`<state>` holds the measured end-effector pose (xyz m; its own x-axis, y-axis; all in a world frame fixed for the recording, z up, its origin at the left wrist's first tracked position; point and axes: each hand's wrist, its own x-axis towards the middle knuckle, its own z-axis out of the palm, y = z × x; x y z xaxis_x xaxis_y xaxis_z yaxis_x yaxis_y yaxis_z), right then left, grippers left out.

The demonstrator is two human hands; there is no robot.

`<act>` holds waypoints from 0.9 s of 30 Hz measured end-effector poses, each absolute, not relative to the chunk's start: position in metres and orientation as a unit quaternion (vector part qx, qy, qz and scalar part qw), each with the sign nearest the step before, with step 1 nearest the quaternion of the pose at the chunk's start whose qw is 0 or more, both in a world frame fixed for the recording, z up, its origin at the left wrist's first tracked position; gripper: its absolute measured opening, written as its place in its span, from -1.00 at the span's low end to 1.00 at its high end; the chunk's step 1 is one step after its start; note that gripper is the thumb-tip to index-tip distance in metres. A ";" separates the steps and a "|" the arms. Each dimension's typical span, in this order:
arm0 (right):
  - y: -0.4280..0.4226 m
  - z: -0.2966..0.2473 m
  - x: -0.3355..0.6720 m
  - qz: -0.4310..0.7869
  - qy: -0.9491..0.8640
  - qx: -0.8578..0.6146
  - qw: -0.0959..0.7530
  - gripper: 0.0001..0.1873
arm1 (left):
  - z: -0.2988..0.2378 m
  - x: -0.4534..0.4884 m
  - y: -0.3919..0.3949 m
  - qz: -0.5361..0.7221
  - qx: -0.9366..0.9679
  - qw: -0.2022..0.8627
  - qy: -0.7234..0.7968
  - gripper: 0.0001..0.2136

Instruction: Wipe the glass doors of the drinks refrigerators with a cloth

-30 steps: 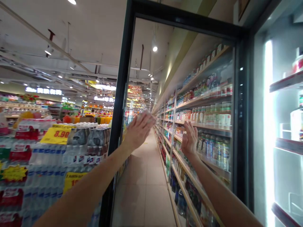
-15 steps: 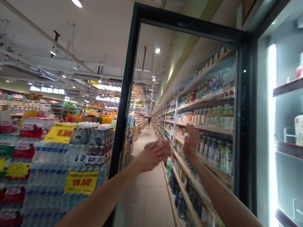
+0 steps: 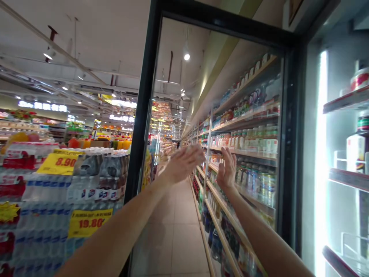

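Observation:
In front of me a dark-framed glass door (image 3: pixel 140 115) stands swung out from a lit cooler. My left hand (image 3: pixel 184 163) reaches across to the pane, palm toward the glass and fingers stretched to the right. A pale, blurred patch shows around its fingertips; it may be a thin cloth under the hand, but I cannot make it out. Farther right, my right hand (image 3: pixel 227 167) is raised against or just short of the glass, fingers pointing up and thumb apart. It holds nothing I can see. Whether either palm touches the pane is hidden.
Packs of bottled water (image 3: pixel 43 215) with yellow price signs (image 3: pixel 89 223) are stacked left of the door. Through the glass run an aisle floor (image 3: pixel 173 234) and drink shelves (image 3: pixel 250 154). Cooler shelves (image 3: pixel 348 175) with containers stand open at the right.
My left hand has moved upward on the pane. The right hand stays near the same spot, its fingers now straighter. The view has shifted slightly, bringing more of the cooler into sight.

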<state>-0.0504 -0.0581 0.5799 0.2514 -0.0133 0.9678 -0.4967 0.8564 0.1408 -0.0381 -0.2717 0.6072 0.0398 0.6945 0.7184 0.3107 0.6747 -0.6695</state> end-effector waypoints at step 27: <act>-0.057 0.580 -0.049 0.144 -0.600 0.227 0.754 -0.45 | 0.607 -0.037 -0.255 0.209 -0.466 0.577 -0.637 -0.56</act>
